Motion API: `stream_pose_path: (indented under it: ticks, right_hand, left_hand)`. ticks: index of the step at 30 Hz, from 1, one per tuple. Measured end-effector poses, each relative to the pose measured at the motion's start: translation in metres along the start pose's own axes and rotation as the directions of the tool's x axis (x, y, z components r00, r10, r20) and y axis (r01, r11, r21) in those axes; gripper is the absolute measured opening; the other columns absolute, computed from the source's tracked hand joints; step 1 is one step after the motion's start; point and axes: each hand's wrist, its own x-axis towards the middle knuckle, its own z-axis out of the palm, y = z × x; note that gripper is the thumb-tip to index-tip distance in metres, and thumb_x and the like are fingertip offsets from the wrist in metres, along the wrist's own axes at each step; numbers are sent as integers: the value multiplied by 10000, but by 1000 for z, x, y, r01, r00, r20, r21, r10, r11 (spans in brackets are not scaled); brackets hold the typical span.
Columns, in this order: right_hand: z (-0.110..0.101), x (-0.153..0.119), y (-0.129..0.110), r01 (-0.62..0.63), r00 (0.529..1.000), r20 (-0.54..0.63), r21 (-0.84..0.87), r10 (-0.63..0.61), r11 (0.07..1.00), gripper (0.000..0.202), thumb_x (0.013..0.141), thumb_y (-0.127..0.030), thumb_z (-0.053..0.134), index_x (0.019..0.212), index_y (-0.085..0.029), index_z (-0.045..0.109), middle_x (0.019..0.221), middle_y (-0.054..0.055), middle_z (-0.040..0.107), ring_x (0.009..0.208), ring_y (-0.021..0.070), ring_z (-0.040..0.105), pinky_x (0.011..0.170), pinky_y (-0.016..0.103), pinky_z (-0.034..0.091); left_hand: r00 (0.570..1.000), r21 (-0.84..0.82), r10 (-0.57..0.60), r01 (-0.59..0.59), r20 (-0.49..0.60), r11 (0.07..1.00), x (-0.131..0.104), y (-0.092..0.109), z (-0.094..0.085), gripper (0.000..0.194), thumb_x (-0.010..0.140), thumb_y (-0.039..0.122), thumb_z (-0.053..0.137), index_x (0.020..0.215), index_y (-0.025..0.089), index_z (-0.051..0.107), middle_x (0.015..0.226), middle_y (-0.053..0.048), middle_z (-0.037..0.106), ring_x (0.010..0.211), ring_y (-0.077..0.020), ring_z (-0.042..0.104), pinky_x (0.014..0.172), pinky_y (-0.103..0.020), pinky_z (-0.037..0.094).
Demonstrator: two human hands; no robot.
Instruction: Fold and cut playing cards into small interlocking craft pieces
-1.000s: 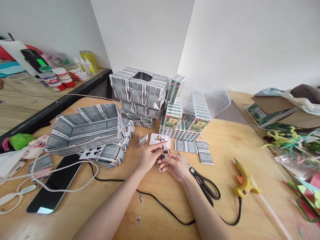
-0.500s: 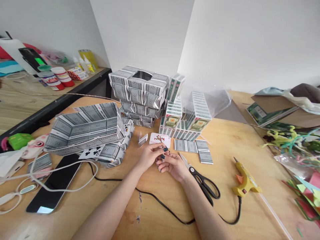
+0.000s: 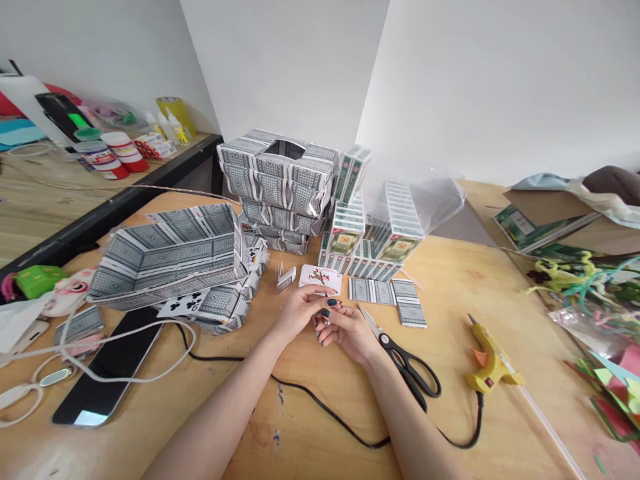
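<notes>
My left hand (image 3: 301, 312) and my right hand (image 3: 347, 329) meet over the table, fingertips closed together on a small folded playing card (image 3: 317, 321). Only slivers of its edge show between the fingers; the rest is hidden. Just beyond the hands lies a joker card (image 3: 320, 278), face up. To its left stands a small bundle of folded cards (image 3: 285, 278). Grey-backed cards (image 3: 373, 291) lie flat to the right. Beside my right hand rest black-handled scissors (image 3: 400, 353), their blades pointing away from me.
A stacked card-made box (image 3: 280, 180) stands at the back, beside boxed card decks (image 3: 360, 257). An open card-made tray (image 3: 170, 260) sits at left, near a phone (image 3: 107, 373) and a white cable (image 3: 150, 381). At right lies a yellow glue gun (image 3: 493, 360); its black cord crosses the front.
Both hands stay in place. The fingers have shifted slightly around the small card, with the right fingers a little further tucked in. Everything else is as it was.
</notes>
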Motion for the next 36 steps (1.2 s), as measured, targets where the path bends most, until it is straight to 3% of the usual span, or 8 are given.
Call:
stream_pose_path:
  ticks: [4,13,22,36]
  right_hand:
    - [1,-1,-1,15,1000,7,-2,-15,1000,186,705,-253,665,689,-70,636,626,95,683,479,135,634,449,195,521]
    - [2,-5,-4,29,998,57,34,-31,999,167,723,-248,645,697,-83,643,620,79,678,484,131,634,454,192,523]
    - [3,-4,-4,-25,996,86,-16,26,1000,208,689,-260,675,687,-54,645,638,105,678,500,156,636,460,229,528]
    - [3,-2,1,60,998,-7,-122,-62,991,246,652,-316,704,708,-83,650,643,85,676,504,144,636,478,233,518]
  left_hand:
    - [1000,-47,-24,25,18,999,0,-1,-1,355,703,315,619,1019,154,628,762,-58,686,483,-109,553,508,-239,413]
    - [974,-187,-105,144,202,972,-4,3,-5,551,712,289,632,1231,204,467,909,-90,672,466,-70,519,522,-237,401]
    - [946,-171,-190,240,262,956,-2,6,-12,351,663,247,677,984,108,648,831,-114,675,517,-101,548,515,-232,407]
    - [961,-118,-117,150,252,982,-4,6,-15,393,705,267,636,1074,137,603,895,-105,659,555,-95,530,543,-239,401]
